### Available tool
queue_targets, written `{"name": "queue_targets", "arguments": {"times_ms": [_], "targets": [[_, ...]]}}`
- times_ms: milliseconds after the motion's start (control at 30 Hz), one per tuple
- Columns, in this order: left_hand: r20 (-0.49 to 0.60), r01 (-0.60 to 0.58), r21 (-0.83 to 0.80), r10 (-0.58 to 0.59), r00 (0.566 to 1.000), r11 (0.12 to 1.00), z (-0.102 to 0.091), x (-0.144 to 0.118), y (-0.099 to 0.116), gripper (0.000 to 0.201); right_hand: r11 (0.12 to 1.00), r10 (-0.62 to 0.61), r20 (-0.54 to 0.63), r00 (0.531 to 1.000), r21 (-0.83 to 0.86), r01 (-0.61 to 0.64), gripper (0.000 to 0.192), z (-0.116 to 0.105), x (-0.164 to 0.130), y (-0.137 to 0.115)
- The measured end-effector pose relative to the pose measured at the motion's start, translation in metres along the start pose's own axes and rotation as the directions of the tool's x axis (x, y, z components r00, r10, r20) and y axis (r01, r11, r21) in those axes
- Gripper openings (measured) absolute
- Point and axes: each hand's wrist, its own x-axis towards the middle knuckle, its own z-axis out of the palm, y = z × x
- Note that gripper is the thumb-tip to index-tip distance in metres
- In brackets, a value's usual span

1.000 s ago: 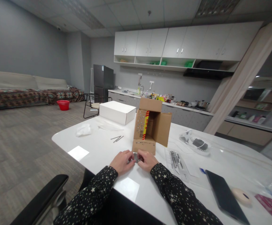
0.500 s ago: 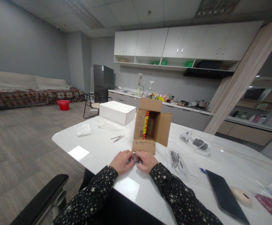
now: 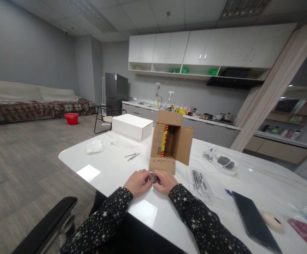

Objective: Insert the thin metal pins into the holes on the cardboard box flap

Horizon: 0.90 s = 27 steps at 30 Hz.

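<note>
Between my two hands is a small bundle of thin metal rods (image 3: 152, 177), mostly covered by my fingers. My left hand (image 3: 138, 183) is closed, its fingertips pressed to the bundle's left side. From the other side, the curled fingers of my right hand (image 3: 165, 182) grip it too. Just beyond my fingertips stands an open cardboard box (image 3: 159, 141), its front flap lying towards me. Several loose thin rods (image 3: 132, 156) lie to the left of the box. A clear plastic tray (image 3: 208, 194) with more metal rods sits right of my right hand.
A white box (image 3: 132, 127) and crumpled white plastic (image 3: 94, 147) occupy the table's far left part. To the right are a white basket-like item (image 3: 226, 165), a dark phone (image 3: 254, 220), a beige oval object (image 3: 273, 221) and a pink packet (image 3: 305, 231). A chair armrest (image 3: 49, 225) is at lower left.
My right hand has shifted very slightly to the left. The bundle stays in my fingers, and slightly more of its rods show between my hands.
</note>
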Motion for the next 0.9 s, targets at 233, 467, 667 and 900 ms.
{"name": "queue_targets", "arguments": {"times_ms": [233,467,667,900], "targets": [[0.001,-0.011,-0.009,0.011,1.000,1.000,0.001,0.000,-0.001,0.015,0.999,-0.005,-0.041,0.999,0.039,0.007,0.011,0.000,0.000,0.000],[-0.004,-0.006,-0.020,0.006,1.000,1.000,0.002,0.000,-0.002,0.015,0.923,0.226,-0.138,0.964,0.346,-0.167,0.009,0.010,0.004,0.014],[0.009,0.000,-0.032,0.001,1.000,0.999,-0.001,0.000,0.000,0.014,0.579,0.518,-0.050,0.854,0.755,-0.307,0.042,0.020,0.017,0.035],[0.019,0.005,-0.032,-0.004,1.000,0.999,-0.001,0.000,0.002,0.015,0.239,0.537,0.131,0.833,0.924,-0.300,0.053,0.016,0.025,0.028]]}}
